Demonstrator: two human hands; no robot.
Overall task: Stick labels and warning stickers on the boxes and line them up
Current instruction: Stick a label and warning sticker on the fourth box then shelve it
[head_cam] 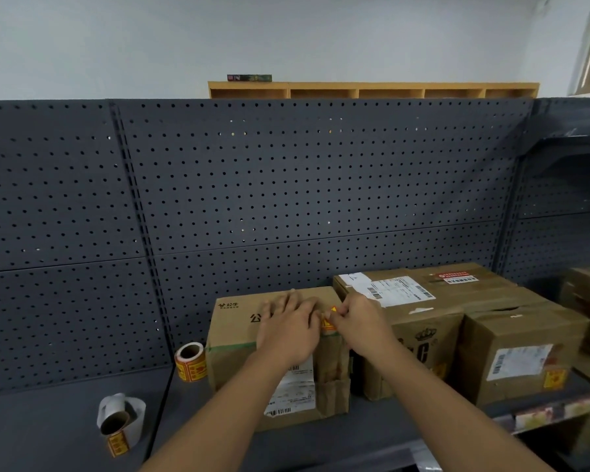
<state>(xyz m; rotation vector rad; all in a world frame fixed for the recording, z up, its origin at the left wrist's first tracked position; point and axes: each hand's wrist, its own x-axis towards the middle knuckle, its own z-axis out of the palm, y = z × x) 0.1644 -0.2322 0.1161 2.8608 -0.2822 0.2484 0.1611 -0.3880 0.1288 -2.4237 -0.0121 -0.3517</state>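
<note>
My left hand [288, 330] lies flat on the box [273, 356] on the shelf [372, 434]; my right hand [356, 321] pinches the warning sticker [328, 320] at its top edge. I'd smooth it outward, avoiding creases.

Brown boxes and orange stickers on a dark grey shelf

The cardboard boxes are plain brown: the left box [239, 338] carries black printed characters and a green tape band, with a white label [295, 386] barred in black on its front; the tall box [423, 301] behind bears white labels and a red-and-white strip; the right box [521, 356] shows a pale label and an orange-yellow square. The warning sticker [329, 320] at the left box's top edge is orange with red, its design too blurred to make out. The sticker roll [191, 364] is orange-yellow with red marks; the paper roll [120, 415] is white. The pegboard [286, 185] is dark blue-grey, dotted with rows of small holes, like the shelf [65, 420]. Above, a wooden rack [372, 90] is honey-yellow against a pale wall.
</note>
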